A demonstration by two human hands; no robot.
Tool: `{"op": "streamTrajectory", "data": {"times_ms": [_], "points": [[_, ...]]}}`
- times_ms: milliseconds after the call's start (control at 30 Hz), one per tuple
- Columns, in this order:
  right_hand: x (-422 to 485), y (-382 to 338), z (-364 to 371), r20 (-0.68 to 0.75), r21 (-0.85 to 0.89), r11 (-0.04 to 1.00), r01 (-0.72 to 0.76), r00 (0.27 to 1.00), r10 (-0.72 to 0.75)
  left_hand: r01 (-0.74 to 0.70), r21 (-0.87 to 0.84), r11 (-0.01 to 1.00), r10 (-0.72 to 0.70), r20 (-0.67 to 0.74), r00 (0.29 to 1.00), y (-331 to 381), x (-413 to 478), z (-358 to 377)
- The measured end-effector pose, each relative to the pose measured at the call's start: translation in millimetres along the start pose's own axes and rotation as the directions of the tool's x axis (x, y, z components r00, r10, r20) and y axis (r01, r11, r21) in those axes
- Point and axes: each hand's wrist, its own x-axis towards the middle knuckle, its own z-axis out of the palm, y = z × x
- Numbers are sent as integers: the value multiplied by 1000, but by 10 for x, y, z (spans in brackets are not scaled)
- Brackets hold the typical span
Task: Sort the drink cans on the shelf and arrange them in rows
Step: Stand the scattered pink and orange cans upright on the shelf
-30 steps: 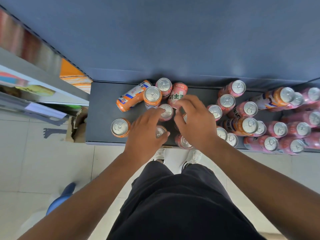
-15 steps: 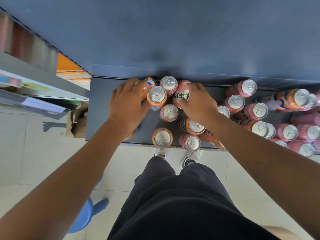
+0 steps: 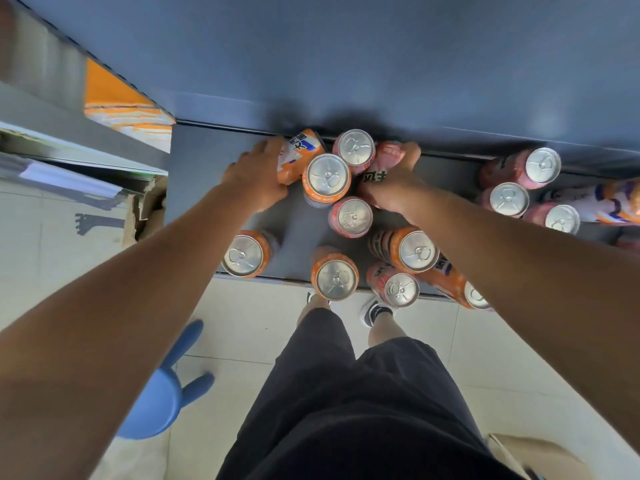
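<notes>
Orange and pink drink cans stand mixed on a dark grey shelf (image 3: 204, 188). My left hand (image 3: 254, 180) is wrapped around an orange can lying on its side (image 3: 301, 150) at the back of the shelf. My right hand (image 3: 394, 192) grips a pink can lying on its side (image 3: 386, 161) against the back wall. Between the hands stand an upright orange can (image 3: 327, 178) and two upright pink cans (image 3: 355, 148) (image 3: 350, 216). Nearer the front edge stand more upright cans, among them an orange can (image 3: 244, 254) at the left.
Another group of pink cans (image 3: 509, 199) and a lying orange-and-white can (image 3: 602, 206) crowd the shelf's right side. The shelf's left part is bare. A blue stool (image 3: 162, 393) stands on the tiled floor at the left, a torn cardboard box (image 3: 145, 209) beside the shelf.
Both hands reached from the middle cans to the back of the shelf. The left hand closed on the lying orange can, the right hand on the lying pink can.
</notes>
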Motion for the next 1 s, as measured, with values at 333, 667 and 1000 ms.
{"op": "streamTrajectory", "data": {"times_ms": [333,667,1000], "points": [[175,-71,197,-132,149,987,-59,988,79,27,74,997,-36,127,991,-148,87,31],[-53,-51,-330,-169,-52,999,2,986,-10,56,45,997,-55,-27,998,-31,-222,-269],[-122,72,-453,-177,-507,839,197,929,-326,28,173,985,-2,-152,988,292,-348,-558]]}}
